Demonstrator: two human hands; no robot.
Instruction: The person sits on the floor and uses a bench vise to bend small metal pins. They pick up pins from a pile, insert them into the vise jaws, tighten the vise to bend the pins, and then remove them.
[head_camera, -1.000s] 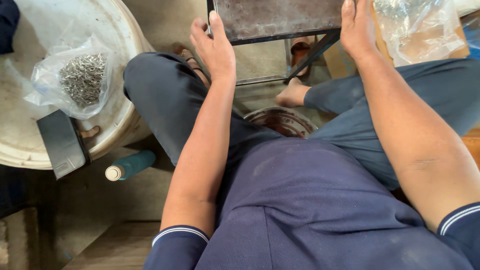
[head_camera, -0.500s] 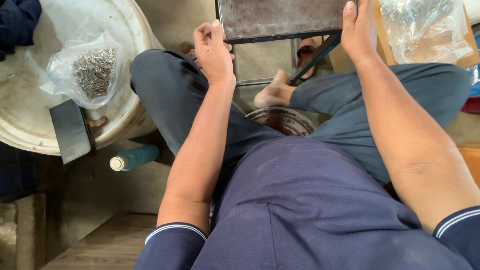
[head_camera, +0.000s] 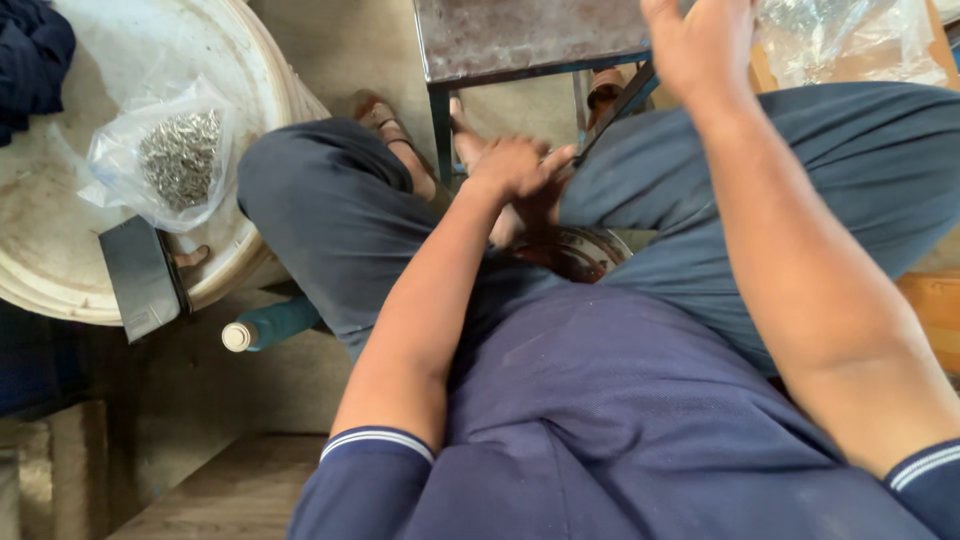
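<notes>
My left hand (head_camera: 515, 168) hangs below the metal worktop (head_camera: 530, 38), grip loosely curled, holding nothing I can see. Right hand (head_camera: 700, 50) rests at the worktop's edge; can't tell its grip.

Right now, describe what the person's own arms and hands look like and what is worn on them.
Both arms are bare from above the elbow down. The left hand and right hand wear no gloves, and no rings or watch show. Each arm comes out of a short dark navy sleeve: the left sleeve has a cuff with two thin white stripes, and the right sleeve has the same striped cuff.
</notes>
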